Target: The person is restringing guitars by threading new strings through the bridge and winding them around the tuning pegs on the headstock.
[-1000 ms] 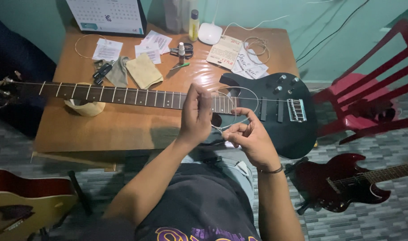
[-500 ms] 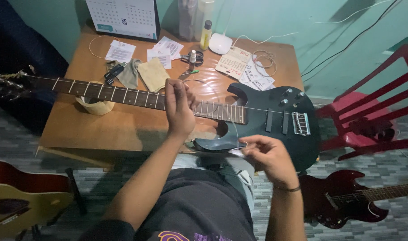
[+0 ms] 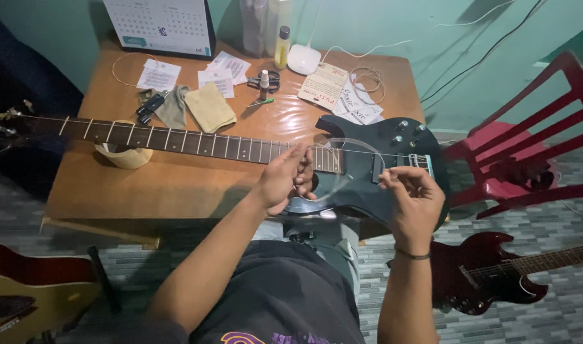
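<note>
A black electric guitar (image 3: 374, 172) lies flat across a wooden desk (image 3: 177, 185), its body at the right end near the person and its dark neck (image 3: 177, 140) running left, the headstock hanging past the left edge of the desk. The neck rests on a pale roll of tape (image 3: 122, 156) standing on the desk. The left hand (image 3: 285, 181) sits over the place where the neck meets the body, its grip closed with the fingertips pinched together on a thin guitar string (image 3: 342, 143). That string curves up in a loose arc over the body and comes down to the right hand (image 3: 416, 197), which hovers at the near right edge of the body beside the bridge (image 3: 422, 162), its grip likewise pinched shut on the string's other end. On the far side of the desk lie a tan cloth (image 3: 210, 107), a grey cloth (image 3: 172, 107), some paper slips (image 3: 158, 75), string packets (image 3: 342, 95), a small dropper bottle (image 3: 264, 81) and a white round device (image 3: 303, 59), with a desk calendar (image 3: 164, 25) standing against the green wall. A red plastic chair (image 3: 527, 140) stands to the right, a dark red guitar (image 3: 489, 274) lies on the tiled floor at near right, and a yellow guitar (image 3: 30, 299) shows at near left.
</note>
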